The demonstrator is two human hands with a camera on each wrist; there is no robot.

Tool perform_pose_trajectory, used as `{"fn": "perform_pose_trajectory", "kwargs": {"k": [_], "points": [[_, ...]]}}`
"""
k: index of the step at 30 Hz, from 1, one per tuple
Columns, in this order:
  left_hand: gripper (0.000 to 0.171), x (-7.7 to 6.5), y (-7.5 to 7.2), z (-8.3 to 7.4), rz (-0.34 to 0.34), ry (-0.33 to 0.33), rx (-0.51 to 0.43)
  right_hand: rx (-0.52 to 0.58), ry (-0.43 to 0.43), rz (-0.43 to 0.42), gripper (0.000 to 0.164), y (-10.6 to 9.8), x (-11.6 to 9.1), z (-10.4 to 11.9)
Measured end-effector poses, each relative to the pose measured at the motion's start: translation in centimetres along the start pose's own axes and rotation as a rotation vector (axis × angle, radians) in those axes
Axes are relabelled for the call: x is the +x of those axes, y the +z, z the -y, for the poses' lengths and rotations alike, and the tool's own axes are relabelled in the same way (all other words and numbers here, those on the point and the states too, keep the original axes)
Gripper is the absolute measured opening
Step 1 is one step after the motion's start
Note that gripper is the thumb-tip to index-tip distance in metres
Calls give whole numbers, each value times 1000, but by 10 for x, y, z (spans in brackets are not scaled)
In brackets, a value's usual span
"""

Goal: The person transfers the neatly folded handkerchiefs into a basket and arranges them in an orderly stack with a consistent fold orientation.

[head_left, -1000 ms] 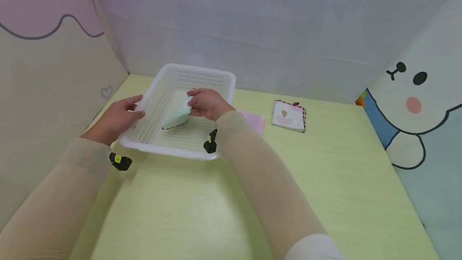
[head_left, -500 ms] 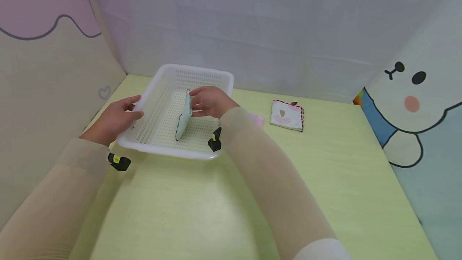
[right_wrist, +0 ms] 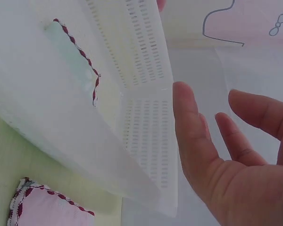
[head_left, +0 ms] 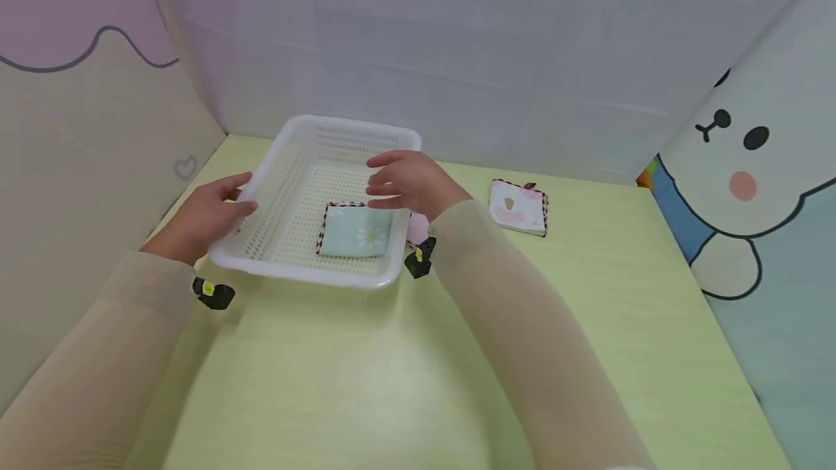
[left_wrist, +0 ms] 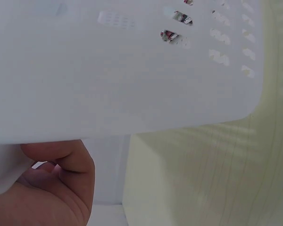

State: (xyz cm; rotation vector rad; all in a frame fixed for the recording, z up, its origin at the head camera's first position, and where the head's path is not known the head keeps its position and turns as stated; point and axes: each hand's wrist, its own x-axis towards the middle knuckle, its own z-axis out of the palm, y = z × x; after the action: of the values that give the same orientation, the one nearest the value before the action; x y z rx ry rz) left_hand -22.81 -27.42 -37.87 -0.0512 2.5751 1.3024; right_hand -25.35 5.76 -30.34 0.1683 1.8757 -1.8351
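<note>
A white plastic basket [head_left: 261, 265] with slotted walls stands on the table. My left hand [head_left: 212, 215] grips its left rim, thumb over the edge, as the left wrist view also shows with the hand [left_wrist: 56, 183] at the rim. Inside the basket, near its front right, lies a folded mint-green cloth [head_left: 353, 231] with a white flower and a dark checked edge. Above the basket's right side hovers my right hand [head_left: 418, 183], fingers spread and holding nothing. In the right wrist view this hand [right_wrist: 240, 155] is beside the basket wall.
A folded pink cloth [head_left: 418, 228] lies on the table against the basket's right side, partly hidden by it. Farther right is a folded white cloth [head_left: 519, 207] with a pink print. Behind the table rises a pale wall [head_left: 457, 56].
My right hand has let go of the mint-green cloth and moved up and right. The cloth, held tilted before, now lies flat in the basket. The left hand has kept its grip.
</note>
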Motion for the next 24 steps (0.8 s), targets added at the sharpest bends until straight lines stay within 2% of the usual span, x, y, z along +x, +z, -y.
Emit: {"fn": "perform_pose_trajectory", "kwargs": {"k": [14,24], "points": [[73,-4,1,0,-3,-4,-9,73,-92,9,49,-28,-29,-13],[73,-5,4,-3,0,8,-19,80,-116,-71,51,-66,-45,-31]]}}
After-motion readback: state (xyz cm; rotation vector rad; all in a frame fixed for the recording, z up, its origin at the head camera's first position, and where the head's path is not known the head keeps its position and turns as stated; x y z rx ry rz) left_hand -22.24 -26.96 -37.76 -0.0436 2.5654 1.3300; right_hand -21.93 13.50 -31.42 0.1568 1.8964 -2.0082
